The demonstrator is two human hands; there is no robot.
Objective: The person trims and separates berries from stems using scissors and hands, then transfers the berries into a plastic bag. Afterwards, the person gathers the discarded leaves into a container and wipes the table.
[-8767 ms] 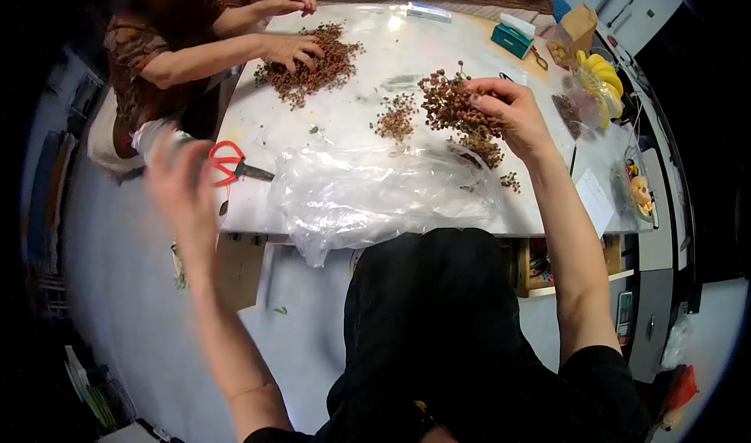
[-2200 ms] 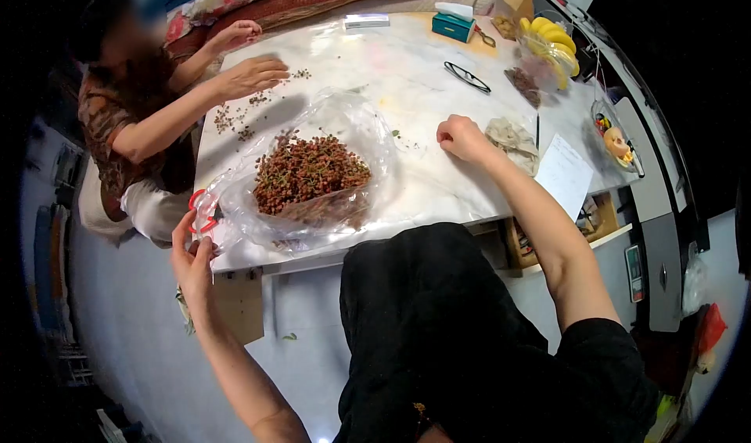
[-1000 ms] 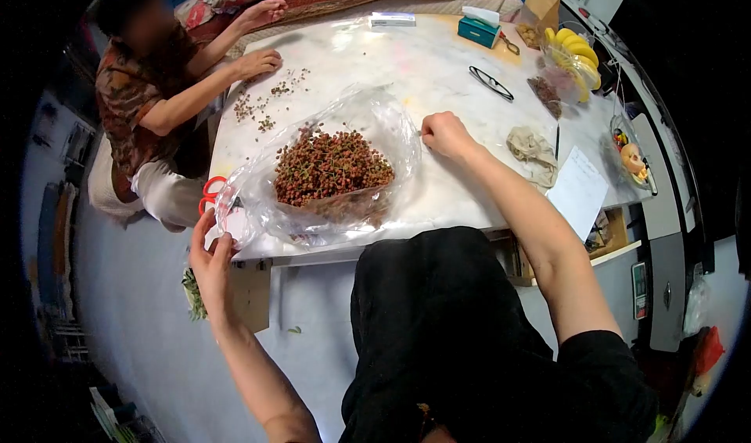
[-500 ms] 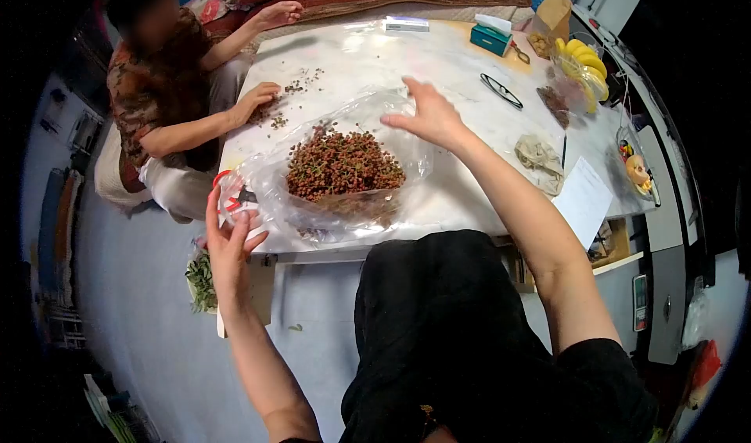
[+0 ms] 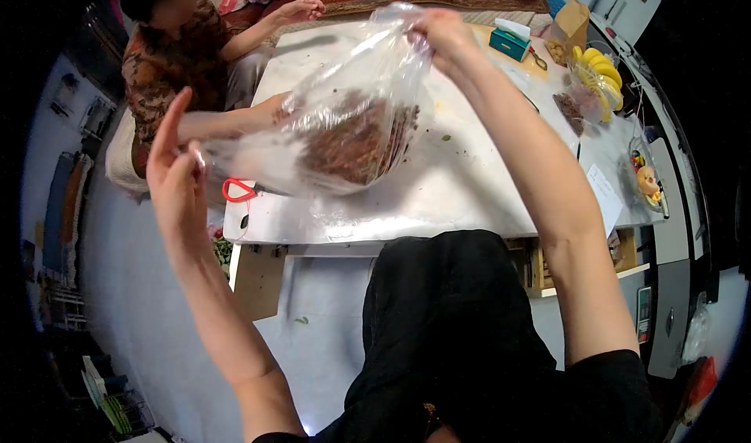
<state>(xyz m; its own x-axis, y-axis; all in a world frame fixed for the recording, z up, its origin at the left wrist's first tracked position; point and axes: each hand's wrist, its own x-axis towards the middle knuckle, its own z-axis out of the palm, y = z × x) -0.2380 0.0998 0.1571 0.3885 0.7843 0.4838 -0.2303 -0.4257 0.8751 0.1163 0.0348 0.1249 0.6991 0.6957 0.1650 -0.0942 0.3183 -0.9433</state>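
Observation:
A clear plastic bag [image 5: 395, 75] is stretched between my two hands, raised over the white table. Inside it lies a heap of small reddish-brown berries [image 5: 340, 149], resembling Sichuan peppercorns, smeared by motion and partly veiled by the plastic. My right hand [image 5: 444, 37] grips the bag's gathered upper right end. At the bag's left end, my left hand [image 5: 176, 177] pinches the plastic near the thumb, one finger pointing up. Red-handled scissors [image 5: 238, 190] lie below the bag near the table's left corner, their blades mostly hidden.
Across the left side sits another person [image 5: 168, 75], one forearm behind the bag. On the white table [image 5: 469, 200] stand a green tissue box [image 5: 510, 42] and bananas [image 5: 602, 71], with a paper sheet [image 5: 604, 196] at right. Open drawers [image 5: 262, 282] jut out below the front edge.
Both hands, apart from the bag before, now hold its ends. The bag with the berries has risen and stretched. My left hand moved left and up, my right hand up.

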